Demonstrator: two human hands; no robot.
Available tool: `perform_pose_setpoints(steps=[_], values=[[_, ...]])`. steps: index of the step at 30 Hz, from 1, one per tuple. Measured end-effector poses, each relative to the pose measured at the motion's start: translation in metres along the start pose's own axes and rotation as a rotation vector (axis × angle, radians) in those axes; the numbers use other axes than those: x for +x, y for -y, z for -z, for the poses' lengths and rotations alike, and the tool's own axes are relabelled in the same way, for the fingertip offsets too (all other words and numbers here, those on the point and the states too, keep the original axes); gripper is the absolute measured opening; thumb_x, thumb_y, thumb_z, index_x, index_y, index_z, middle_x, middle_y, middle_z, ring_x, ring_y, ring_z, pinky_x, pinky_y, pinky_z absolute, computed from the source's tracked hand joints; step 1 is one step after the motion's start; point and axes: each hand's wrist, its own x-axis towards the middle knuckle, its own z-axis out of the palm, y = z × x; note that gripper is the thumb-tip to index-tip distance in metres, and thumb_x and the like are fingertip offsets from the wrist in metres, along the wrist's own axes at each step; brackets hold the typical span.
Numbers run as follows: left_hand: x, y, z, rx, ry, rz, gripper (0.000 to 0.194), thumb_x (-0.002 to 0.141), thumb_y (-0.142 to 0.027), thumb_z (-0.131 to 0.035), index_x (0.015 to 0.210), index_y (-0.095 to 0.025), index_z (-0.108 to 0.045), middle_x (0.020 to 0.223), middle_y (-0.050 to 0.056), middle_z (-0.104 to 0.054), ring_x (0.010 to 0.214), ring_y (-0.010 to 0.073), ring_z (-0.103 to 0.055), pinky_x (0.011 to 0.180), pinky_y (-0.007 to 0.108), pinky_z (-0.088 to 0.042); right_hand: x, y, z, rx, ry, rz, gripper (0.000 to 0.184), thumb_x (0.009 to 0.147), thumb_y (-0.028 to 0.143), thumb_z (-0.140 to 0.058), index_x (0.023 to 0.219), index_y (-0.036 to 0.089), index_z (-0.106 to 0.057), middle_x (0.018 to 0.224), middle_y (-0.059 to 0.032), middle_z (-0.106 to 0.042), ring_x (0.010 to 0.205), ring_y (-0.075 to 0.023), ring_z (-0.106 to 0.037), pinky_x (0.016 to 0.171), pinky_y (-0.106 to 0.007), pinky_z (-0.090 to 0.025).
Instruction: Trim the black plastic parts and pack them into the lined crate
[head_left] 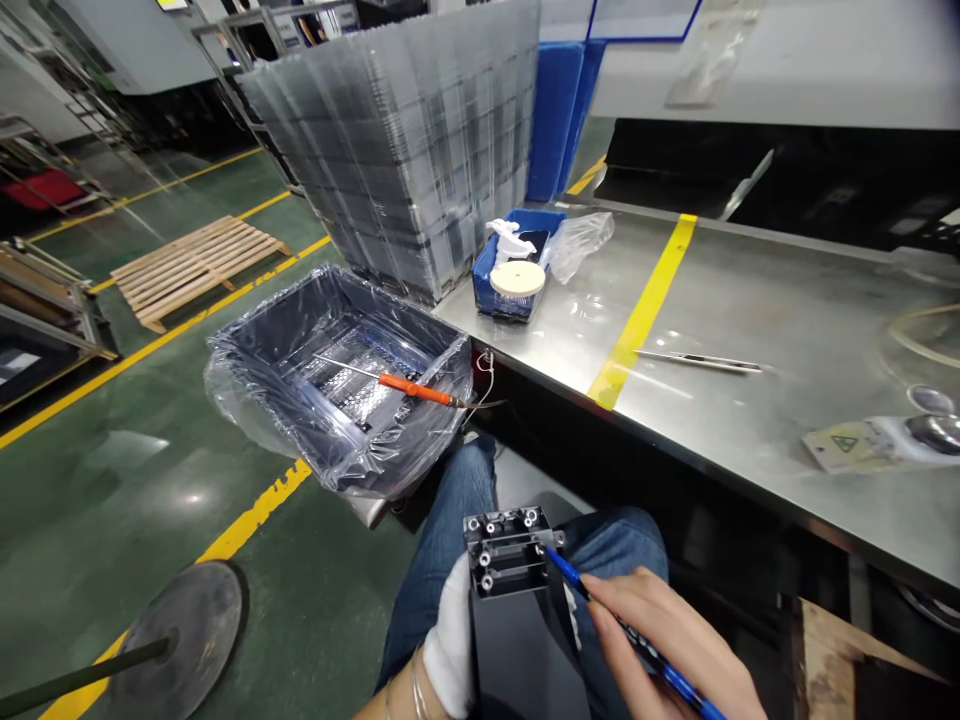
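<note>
A dark grey moulded part (517, 640) with several round bosses at its far end stands over my lap. My left hand (452, 635), in a white glove, is closed around its left side; the fingers behind it are partly hidden. Bare, my right hand (667, 640) grips a slim blue pen-shaped tool (566, 571). The tool's tip meets the part near a boss on the right of its far end. Whether it is a pen or a blade, I cannot tell.
A bin (337, 300) lined with clear plastic stands ahead left, an orange-handled tool (420, 389) across it. On the metal bench (555, 355) are a blue box (491, 298), tweezers (701, 361) and a labelled bottle (862, 444). Clear trays (420, 150) are stacked behind.
</note>
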Motion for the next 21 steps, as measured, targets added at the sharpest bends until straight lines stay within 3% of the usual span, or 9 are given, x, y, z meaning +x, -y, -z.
perform_pose_setpoints(steps=[3, 8, 14, 17, 21], values=[[0.000, 0.002, 0.011, 0.023, -0.037, -0.068, 0.057, 0.075, -0.061, -0.062, 0.103, -0.013, -0.071, 0.102, 0.012, -0.072, 0.108, 0.0325, -0.061, 0.105, 0.044, -0.036, 0.002, -0.001, -0.001, 0.042, -0.004, -0.002, 0.019, 0.088, 0.008, -0.061, 0.104, 0.018, -0.066, 0.083, -0.0036, -0.070, 0.074, -0.0151, -0.068, 0.071, -0.025, -0.056], [-0.001, 0.003, 0.023, 0.025, -0.039, -0.039, 0.059, 0.081, -0.065, -0.050, 0.101, -0.014, -0.073, 0.102, 0.012, -0.073, 0.107, 0.0317, -0.061, 0.104, 0.044, -0.036, 0.000, -0.005, -0.001, -0.005, -0.083, -0.056, 0.017, 0.088, 0.010, -0.061, 0.101, 0.019, -0.067, 0.082, -0.0030, -0.071, 0.072, -0.0162, -0.069, 0.067, -0.025, -0.056], [-0.003, 0.001, 0.023, 0.073, 0.013, -0.053, 0.056, 0.079, -0.060, -0.056, 0.106, -0.014, -0.075, 0.101, 0.007, -0.074, 0.102, 0.0278, -0.064, 0.105, 0.038, -0.036, -0.006, -0.012, 0.000, -0.037, -0.085, -0.077, 0.017, 0.088, 0.010, -0.061, 0.101, 0.019, -0.067, 0.085, -0.0035, -0.071, 0.075, -0.0164, -0.070, 0.071, -0.025, -0.057], [-0.007, 0.000, 0.023, 0.098, 0.044, -0.010, 0.067, 0.076, -0.066, -0.052, 0.107, -0.011, -0.074, 0.102, 0.010, -0.074, 0.099, 0.0288, -0.065, 0.101, 0.039, -0.040, -0.011, -0.009, 0.002, -0.031, -0.073, -0.103, 0.017, 0.088, 0.009, -0.061, 0.100, 0.020, -0.066, 0.085, -0.0029, -0.071, 0.075, -0.0157, -0.070, 0.071, -0.023, -0.056], [-0.009, -0.001, 0.018, 0.151, 0.035, -0.003, 0.068, 0.077, -0.065, -0.049, 0.110, -0.009, -0.072, 0.104, 0.012, -0.073, 0.097, 0.0285, -0.065, 0.099, 0.040, -0.042, -0.016, -0.004, 0.005, 0.009, -0.013, -0.106, 0.015, 0.088, 0.008, -0.061, 0.098, 0.019, -0.065, 0.079, -0.0025, -0.069, 0.069, -0.0140, -0.068, 0.064, -0.021, -0.055]])
